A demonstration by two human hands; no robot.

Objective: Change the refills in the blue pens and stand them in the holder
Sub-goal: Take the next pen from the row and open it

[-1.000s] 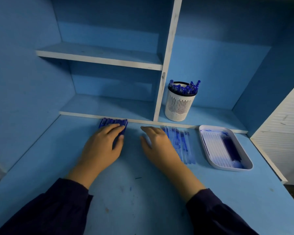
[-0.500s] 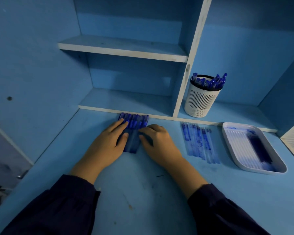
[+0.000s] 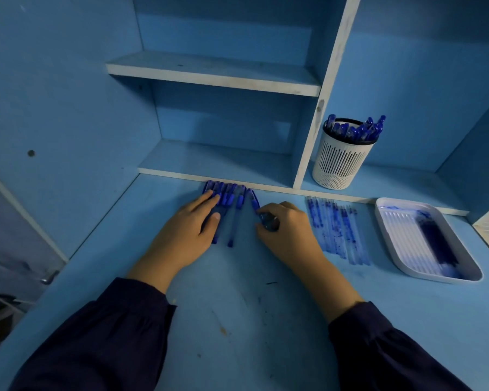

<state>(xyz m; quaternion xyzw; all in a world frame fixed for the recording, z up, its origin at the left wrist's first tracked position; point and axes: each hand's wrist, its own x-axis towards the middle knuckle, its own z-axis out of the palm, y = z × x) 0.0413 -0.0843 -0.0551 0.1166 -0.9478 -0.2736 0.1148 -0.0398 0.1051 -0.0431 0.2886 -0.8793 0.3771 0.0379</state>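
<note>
A: Where are the pens?

B: A row of pens (image 3: 223, 198) lies on the desk (image 3: 237, 320), side by side, far ends against the front edge of the shelf (image 3: 218, 162).

A: And the left hand?

B: The left hand (image 3: 189, 235) lies flat on that row. Its fingers are straight and close together on the barrels, and the thumb rests beside them.

A: The right hand?

B: The right hand (image 3: 288, 232) has its fingers curled round the near end of one pen (image 3: 254, 201). That pen is at the right end of the row and slants away from the others. Its tip is hidden in the grip.

A: What about the refills?

B: The refills (image 3: 336, 230) lie in a row on the desk, just right of the right hand and apart from it. A white tray (image 3: 401, 238) sits further right, with dark blue sticks (image 3: 435, 244) in it that are too blurred to name.

A: And the holder?

B: The white slotted holder (image 3: 340, 162) stands upright in the shelf's right bay, behind the refills. A bunch (image 3: 356, 131) of blue pens stands in it and leans to the right.
</note>
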